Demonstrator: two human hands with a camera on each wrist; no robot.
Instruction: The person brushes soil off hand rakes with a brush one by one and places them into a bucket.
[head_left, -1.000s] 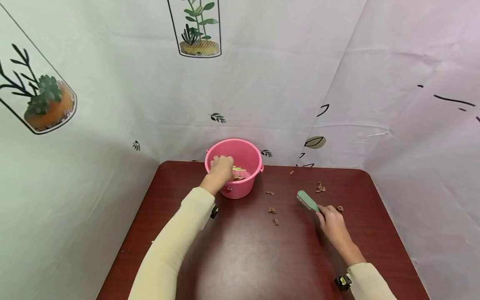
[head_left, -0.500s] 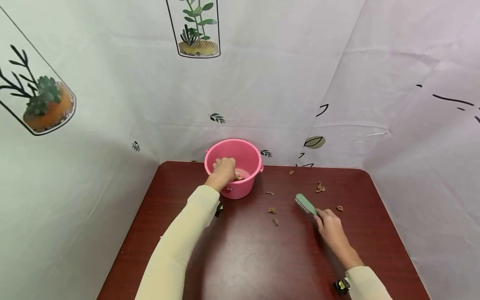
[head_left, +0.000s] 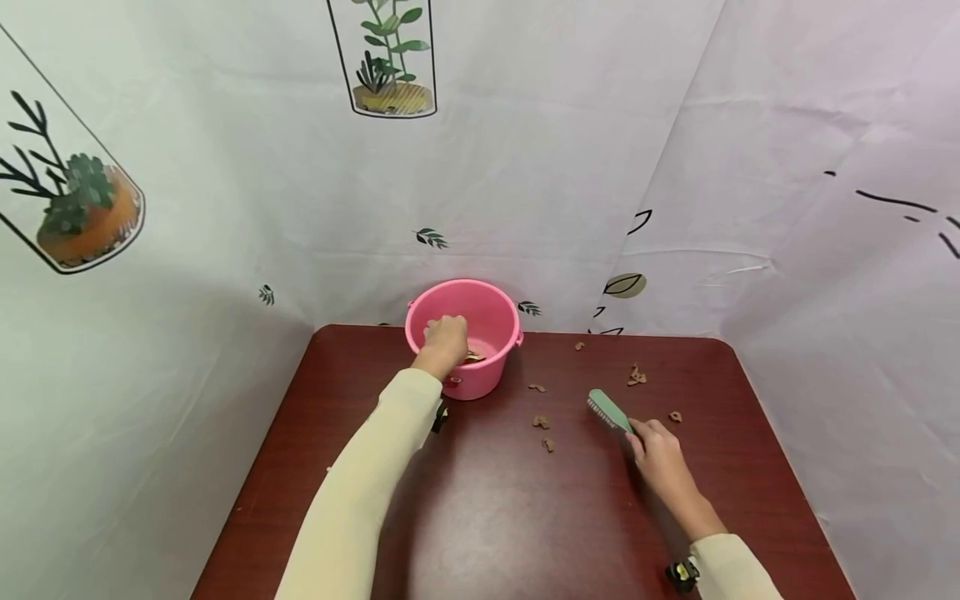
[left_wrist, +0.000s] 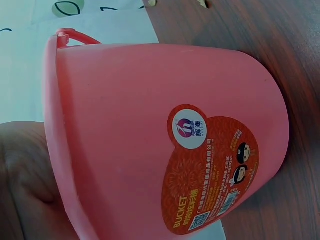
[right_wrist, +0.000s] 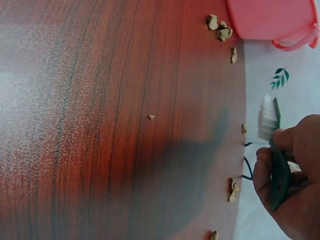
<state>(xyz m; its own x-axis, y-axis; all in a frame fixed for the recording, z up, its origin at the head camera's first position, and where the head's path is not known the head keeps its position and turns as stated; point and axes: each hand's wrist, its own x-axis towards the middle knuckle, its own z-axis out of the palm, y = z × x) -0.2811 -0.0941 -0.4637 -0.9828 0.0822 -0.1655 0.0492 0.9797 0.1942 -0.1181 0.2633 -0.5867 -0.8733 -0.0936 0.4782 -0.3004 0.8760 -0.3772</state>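
A pink bucket [head_left: 483, 385] with a red label stands at the back of the table. My left hand [head_left: 444, 340] reaches over its near rim, knuckles up, and the fingers are hidden inside. In the left wrist view, the bucket's wall [left_wrist: 120, 100] covers most of that hand, so I cannot tell what it holds. Brown scraps [head_left: 474, 358] lie inside beside the hand. My right hand [head_left: 662, 457] grips the handle of a green brush [head_left: 609, 408] with white bristles, held above the table. In the right wrist view, fingers and thumb wrap round the brush handle [right_wrist: 280, 182].
Small brown scraps [head_left: 542, 422] lie scattered on the dark red table [head_left: 480, 517] between bucket and brush. More scraps [head_left: 637, 377] are at the back right. A white printed cloth [head_left: 525, 183] hangs close behind the table and along both sides.
My left hand has shifted slightly right inside the bucket, and yellow-green strips seen beside it a second ago no longer show. My right hand has drawn the brush slightly nearer and left.
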